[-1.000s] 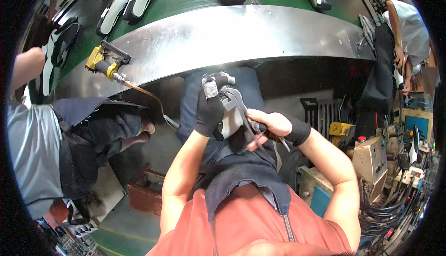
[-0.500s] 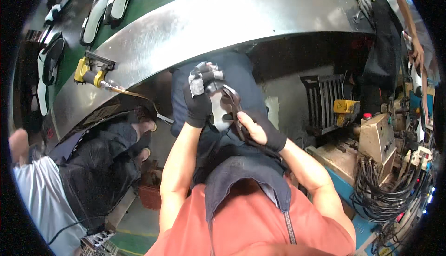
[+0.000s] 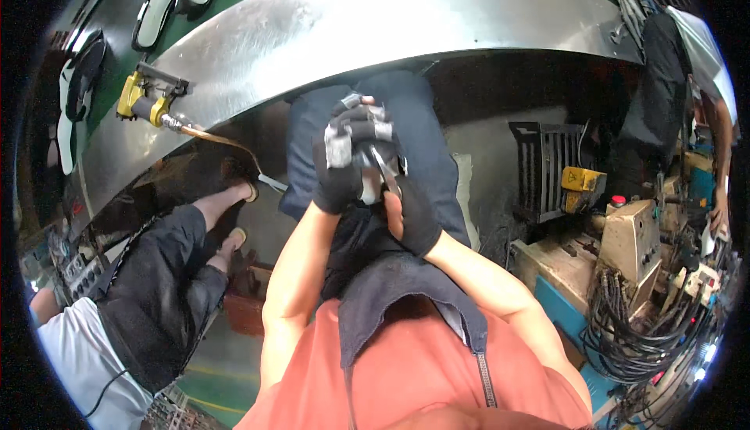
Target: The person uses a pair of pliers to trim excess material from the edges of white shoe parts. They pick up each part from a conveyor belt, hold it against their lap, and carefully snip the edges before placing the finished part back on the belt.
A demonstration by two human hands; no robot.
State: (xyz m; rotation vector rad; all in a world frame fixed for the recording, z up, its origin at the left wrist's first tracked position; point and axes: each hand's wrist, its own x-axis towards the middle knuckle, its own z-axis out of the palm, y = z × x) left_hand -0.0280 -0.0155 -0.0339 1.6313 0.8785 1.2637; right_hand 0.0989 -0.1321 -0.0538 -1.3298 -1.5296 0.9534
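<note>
Both my hands wear black gloves with grey patches and meet over my lap. My left hand (image 3: 341,166) is closed around a small grey shoe piece (image 3: 367,188), which is mostly hidden by the fingers. My right hand (image 3: 412,213) sits just below and to the right of it, gripping a thin metal tool (image 3: 384,166) whose tip lies against the piece. I cannot tell the tool's kind. My knees in dark blue trousers (image 3: 426,137) are under the hands.
A curved steel guard (image 3: 367,16) edges a green conveyor (image 3: 117,8) carrying shoe soles (image 3: 160,0). A yellow air tool (image 3: 141,102) with a hose is fixed at the left. A seated person's legs (image 3: 168,274) are at the left. A black crate (image 3: 547,168), machine (image 3: 629,239) and cables (image 3: 633,328) stand at the right.
My hands have come down and closer together over my lap, with the right hand now tucked under the left. The view has tilted, so the conveyor sits higher in the picture.
</note>
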